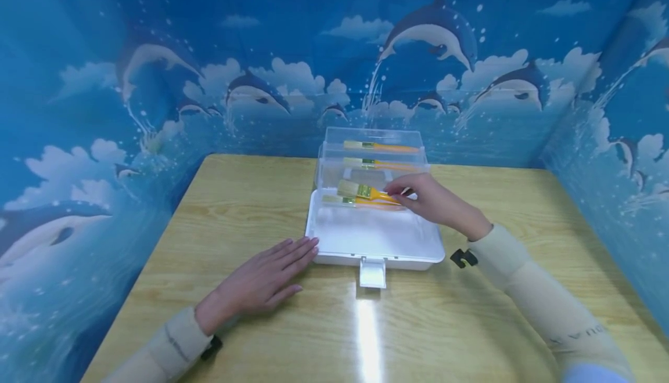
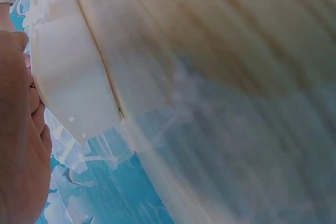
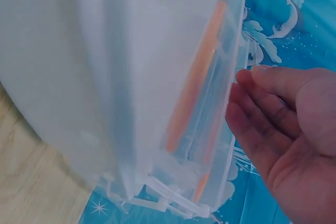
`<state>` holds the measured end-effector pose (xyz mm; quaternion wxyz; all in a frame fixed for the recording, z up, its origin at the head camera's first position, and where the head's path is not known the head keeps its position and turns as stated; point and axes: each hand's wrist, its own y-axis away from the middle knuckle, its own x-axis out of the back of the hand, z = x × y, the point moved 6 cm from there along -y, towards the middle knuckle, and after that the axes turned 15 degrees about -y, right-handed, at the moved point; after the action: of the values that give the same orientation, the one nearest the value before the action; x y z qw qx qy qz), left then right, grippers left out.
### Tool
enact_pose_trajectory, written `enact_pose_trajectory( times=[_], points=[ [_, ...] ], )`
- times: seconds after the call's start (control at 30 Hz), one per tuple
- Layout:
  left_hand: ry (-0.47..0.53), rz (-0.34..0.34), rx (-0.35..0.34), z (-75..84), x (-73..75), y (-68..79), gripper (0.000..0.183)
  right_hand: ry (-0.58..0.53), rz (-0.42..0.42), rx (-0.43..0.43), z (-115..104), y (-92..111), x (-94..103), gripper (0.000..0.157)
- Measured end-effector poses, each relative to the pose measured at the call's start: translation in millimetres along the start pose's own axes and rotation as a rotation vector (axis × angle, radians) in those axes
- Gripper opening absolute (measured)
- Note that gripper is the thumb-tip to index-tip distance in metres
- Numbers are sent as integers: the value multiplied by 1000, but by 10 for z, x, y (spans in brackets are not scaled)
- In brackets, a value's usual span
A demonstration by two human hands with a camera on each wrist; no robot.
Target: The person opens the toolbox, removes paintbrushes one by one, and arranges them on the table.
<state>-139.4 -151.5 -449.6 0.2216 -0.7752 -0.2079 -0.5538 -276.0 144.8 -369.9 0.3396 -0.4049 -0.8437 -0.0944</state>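
A white storage box (image 1: 376, 235) with clear tiered trays (image 1: 330, 151) stands unfolded on the table. Thumb and fingers of my right hand (image 1: 432, 198) pinch the yellow handle of a wide flat paintbrush (image 1: 360, 190), just above the lowest tray. Its pale bristles point left. One more paintbrush (image 1: 349, 200) lies right below it, partly covered. Higher up, a thin brush (image 1: 381, 164) and another brush (image 1: 387, 147) lie in separate trays. With straight fingers, my left hand (image 1: 266, 278) touches the box's front left corner. In the right wrist view an orange brush handle (image 3: 197, 77) shows through clear plastic.
A white latch (image 1: 373, 274) hangs off the box's front. The wooden table (image 1: 251, 197) extends to both sides. Behind it and at the sides hang blue sheets (image 1: 292, 29) printed with dolphins. Black clips (image 1: 464, 258) are on both wrists.
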Motion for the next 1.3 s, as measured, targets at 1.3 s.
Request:
enact_pose_trajectory(
  times=[1.3],
  points=[
    [25,9,20,0,20,-13,72,122,-274,-119,-90,-377,-205,21]
  ],
)
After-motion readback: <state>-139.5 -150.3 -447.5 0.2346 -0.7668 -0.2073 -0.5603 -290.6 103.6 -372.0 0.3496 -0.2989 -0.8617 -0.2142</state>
